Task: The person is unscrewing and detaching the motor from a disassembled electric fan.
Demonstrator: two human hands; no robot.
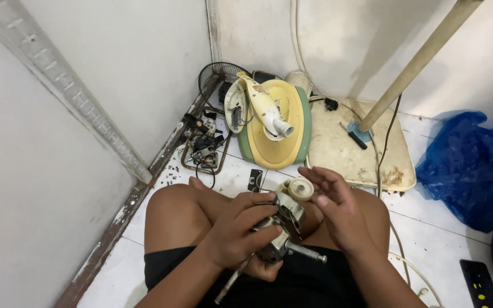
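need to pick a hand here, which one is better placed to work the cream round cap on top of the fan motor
Right, probably. The right hand is open with its fingertips at the cream cap, and holds nothing. The left hand is wrapped around the fan motor body, steadying it over the lap.

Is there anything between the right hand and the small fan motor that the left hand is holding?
Nothing visible does. The left hand grips the fan motor over the lap, and the right hand is already beside it, with its fingers at the cream round cap on the motor's top.
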